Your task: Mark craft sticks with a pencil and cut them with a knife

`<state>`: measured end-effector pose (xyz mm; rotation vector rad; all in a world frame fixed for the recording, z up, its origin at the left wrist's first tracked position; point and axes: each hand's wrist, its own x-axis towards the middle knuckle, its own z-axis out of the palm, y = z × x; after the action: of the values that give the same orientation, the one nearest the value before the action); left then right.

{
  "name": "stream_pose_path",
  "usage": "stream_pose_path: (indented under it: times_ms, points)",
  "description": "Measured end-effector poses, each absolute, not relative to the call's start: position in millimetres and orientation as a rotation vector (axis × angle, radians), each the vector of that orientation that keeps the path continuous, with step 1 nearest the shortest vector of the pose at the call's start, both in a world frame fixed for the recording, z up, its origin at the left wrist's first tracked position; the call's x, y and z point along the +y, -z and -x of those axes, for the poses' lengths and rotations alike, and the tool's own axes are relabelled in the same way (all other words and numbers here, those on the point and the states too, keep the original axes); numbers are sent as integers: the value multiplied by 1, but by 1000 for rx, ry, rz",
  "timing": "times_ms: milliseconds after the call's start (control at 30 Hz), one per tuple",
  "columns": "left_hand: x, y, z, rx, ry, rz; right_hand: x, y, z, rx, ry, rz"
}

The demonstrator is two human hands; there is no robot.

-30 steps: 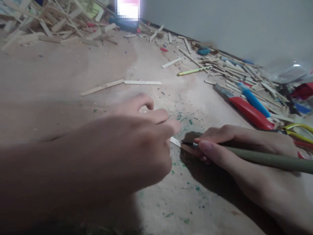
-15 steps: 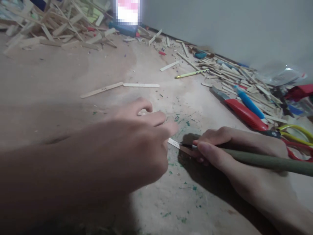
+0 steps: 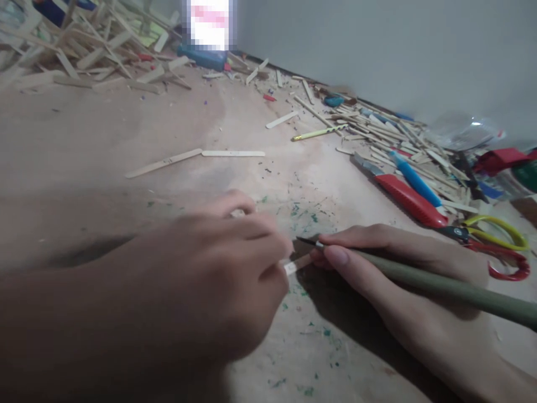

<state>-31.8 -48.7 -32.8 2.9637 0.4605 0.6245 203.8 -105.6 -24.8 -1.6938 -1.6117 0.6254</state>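
A small wooden craft stick (image 3: pixel 300 263) with a mark near its end is pinched by my left hand (image 3: pixel 235 274), whose fingers are curled and hide its near end. My right hand (image 3: pixel 377 268) grips a craft knife (image 3: pixel 419 275) with a long green handle and a thin, dark, pointed tip. That tip is just above the stick, close to my left fingertips. The stick's far end reaches the lower fingers of my right hand. Beyond my hands lie two more craft sticks, a darker one (image 3: pixel 165 163) and a paler one (image 3: pixel 234 154), end to end.
At the right lie a red utility knife (image 3: pixel 409 198), a blue pen-like tool (image 3: pixel 415 178) and scissors (image 3: pixel 497 232) with yellow and red handles. A pencil (image 3: pixel 319 133) and piled sticks are along the wall. More sticks (image 3: pixel 104 56) heap up at the back left. Green specks dot the tabletop.
The craft stick has turned, its right end now angled upward. The knife tip has lifted off the stick and shifted left. The whole view has moved slightly.
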Motion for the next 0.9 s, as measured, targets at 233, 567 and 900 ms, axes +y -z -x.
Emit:
stream_pose_path:
  times_ms: [233, 567, 900]
  points:
    - [-45, 33, 32, 479, -659, -2837, -104, 24, -206, -1420, -830, 1610]
    - [-40, 43, 25, 627, -362, -2910, -103, 24, -217, -1633, -1052, 1514]
    - [-44, 40, 28, 658, -272, -2878, -103, 25, -216, -1675, -1039, 1519]
